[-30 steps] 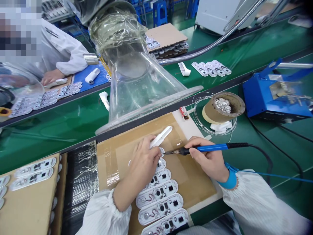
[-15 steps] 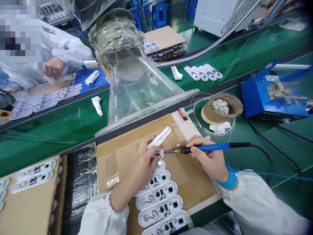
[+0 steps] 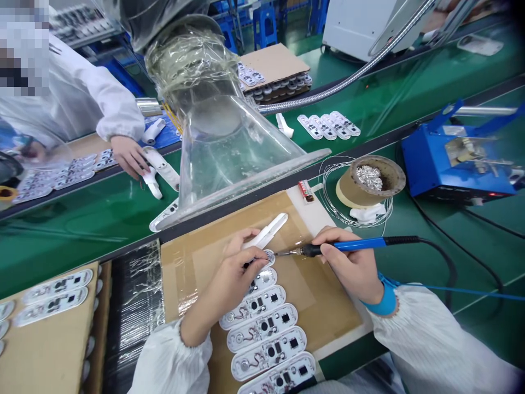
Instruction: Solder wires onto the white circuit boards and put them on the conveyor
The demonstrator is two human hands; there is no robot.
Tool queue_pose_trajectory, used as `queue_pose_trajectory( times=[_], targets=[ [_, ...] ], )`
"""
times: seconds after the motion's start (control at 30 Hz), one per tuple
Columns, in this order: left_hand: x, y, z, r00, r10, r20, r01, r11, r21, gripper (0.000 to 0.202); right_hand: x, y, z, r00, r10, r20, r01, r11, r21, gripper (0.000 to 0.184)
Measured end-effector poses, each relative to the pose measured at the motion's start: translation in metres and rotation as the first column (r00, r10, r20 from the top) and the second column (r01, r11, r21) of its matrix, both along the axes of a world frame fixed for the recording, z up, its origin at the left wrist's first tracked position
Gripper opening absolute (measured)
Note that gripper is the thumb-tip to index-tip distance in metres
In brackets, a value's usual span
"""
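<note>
My right hand [image 3: 348, 265] is closed round a soldering iron [image 3: 363, 244] with a blue handle. Its metal tip points left, at the end of an oval white circuit-board piece [image 3: 270, 257]. Over that piece, the thumb and forefinger of my left hand [image 3: 232, 276] are pinched together; what lies between them is hidden. A slim white plastic casing [image 3: 270, 230] rests against my left hand's other fingers, slanting up to the right. Below, several similar oval board pieces [image 3: 268, 350] lie in a row on the cardboard [image 3: 328, 312].
A clear fume hood [image 3: 241, 142] hangs just beyond the cardboard. To the right are a solder wire coil [image 3: 328, 194], a brown pot [image 3: 361, 189] and a blue machine [image 3: 455, 164]. Across the green belt [image 3: 82, 219], a co-worker's hand [image 3: 129, 156] touches white parts. Boards lie on stacked cardboard [image 3: 49, 350] at left.
My left hand has shifted slightly, its thumb and forefinger still pinched. The soldering iron has hardly moved. The co-worker's hand has reached right, and more white pieces now show by the hood.
</note>
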State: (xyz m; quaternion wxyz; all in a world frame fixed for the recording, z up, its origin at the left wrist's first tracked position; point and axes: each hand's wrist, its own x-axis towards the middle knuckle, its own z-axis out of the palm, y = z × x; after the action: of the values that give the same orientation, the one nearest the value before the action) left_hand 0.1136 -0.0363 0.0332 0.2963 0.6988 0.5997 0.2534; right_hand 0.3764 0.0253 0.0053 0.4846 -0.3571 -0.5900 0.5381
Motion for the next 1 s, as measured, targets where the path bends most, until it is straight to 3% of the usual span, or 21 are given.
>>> queue_pose_trajectory(
  times=[0.37,0.63,1.0],
  targets=[
    [0.010,-0.001,-0.005,0.993,0.081,-0.091,-0.074,0.994,0.078,0.019,0.000,0.000,0.000,1.000,0.013,0.021,-0.013,1.000,0.012,0.013],
    [0.017,-0.005,-0.015,0.976,0.079,-0.205,-0.023,0.965,0.260,0.013,-0.002,-0.001,0.004,0.999,0.019,0.030,-0.019,1.000,0.020,0.013],
    [0.020,-0.006,-0.016,0.963,0.084,-0.257,-0.006,0.957,0.291,0.012,-0.006,-0.001,0.005,0.999,0.022,0.046,-0.023,1.000,0.021,0.012]
  ],
)
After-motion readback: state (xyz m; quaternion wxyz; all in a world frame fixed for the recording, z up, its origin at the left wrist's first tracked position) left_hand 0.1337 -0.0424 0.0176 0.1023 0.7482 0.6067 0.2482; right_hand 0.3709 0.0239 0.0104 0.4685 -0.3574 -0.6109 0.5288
